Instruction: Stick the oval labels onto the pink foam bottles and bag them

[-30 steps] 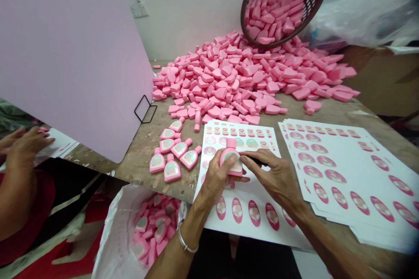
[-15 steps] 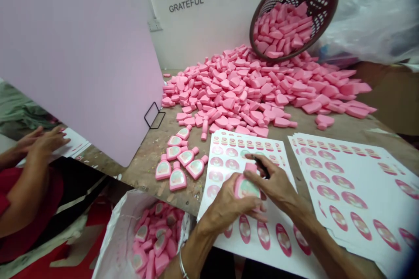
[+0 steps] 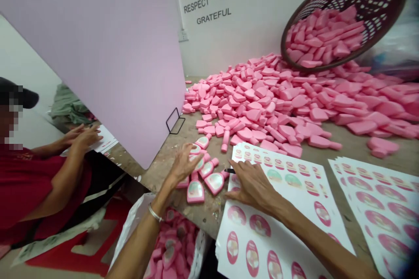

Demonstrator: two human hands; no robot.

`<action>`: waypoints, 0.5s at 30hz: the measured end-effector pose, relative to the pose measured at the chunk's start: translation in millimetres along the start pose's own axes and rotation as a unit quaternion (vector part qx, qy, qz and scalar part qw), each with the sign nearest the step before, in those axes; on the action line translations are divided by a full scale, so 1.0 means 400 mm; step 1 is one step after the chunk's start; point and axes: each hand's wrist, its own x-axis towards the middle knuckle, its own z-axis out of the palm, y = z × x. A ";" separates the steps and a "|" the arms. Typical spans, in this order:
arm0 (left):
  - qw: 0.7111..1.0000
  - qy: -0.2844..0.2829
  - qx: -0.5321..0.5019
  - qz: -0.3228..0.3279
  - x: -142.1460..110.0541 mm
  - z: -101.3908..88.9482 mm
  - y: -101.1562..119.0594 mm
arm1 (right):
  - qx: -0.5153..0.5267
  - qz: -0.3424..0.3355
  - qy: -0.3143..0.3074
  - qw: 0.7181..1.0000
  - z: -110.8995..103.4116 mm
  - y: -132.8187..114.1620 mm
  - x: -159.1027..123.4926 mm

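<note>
My left hand (image 3: 183,165) is over a cluster of labelled pink bottles on the table. Its thumb and forefinger close around one pink bottle (image 3: 195,148), partly covered by the fingers. Beside it lie other pink bottles, one with an oval label facing up (image 3: 195,191). Over the left part of a white sticker sheet (image 3: 294,222), my right hand (image 3: 253,185) holds a slim black tool (image 3: 230,170) between its fingers, its kind unclear. Two greenish stickers (image 3: 283,177) sit near that hand, among pink and cream ones.
A large heap of plain pink bottles (image 3: 262,96) spreads behind, below a tipped brown basket (image 3: 386,39). More sticker sheets (image 3: 366,196) lie right. A pale panel (image 3: 114,52) separates off a co-worker in red (image 3: 29,192). A white sack (image 3: 131,222) of labelled bottles stands below the table edge.
My left hand has moved left from over the sheet to the labelled bottles, carrying a bottle away from my right hand. My right hand has lowered onto the sheet. The view has turned left.
</note>
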 end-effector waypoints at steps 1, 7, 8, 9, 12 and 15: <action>1.000 -0.002 -0.005 0.003 0.035 -0.008 -0.028 | -0.008 -0.002 -0.034 0.999 0.000 -0.013 0.027; 0.985 -0.142 -0.076 0.060 0.222 0.035 -0.096 | -0.020 -0.014 -0.165 0.986 0.004 -0.046 0.150; 0.979 -0.171 -0.092 0.066 0.232 0.044 -0.097 | -0.022 -0.021 -0.174 0.984 0.009 -0.051 0.160; 0.972 -0.196 -0.107 0.067 0.232 0.050 -0.099 | -0.022 -0.028 -0.181 0.983 0.014 -0.058 0.166; 0.961 -0.235 -0.137 0.046 0.176 0.034 -0.112 | -0.020 -0.046 -0.186 0.981 0.034 -0.089 0.165; 0.962 -0.232 -0.146 0.006 0.056 -0.024 -0.128 | 0.001 -0.066 -0.184 0.981 0.052 -0.141 0.142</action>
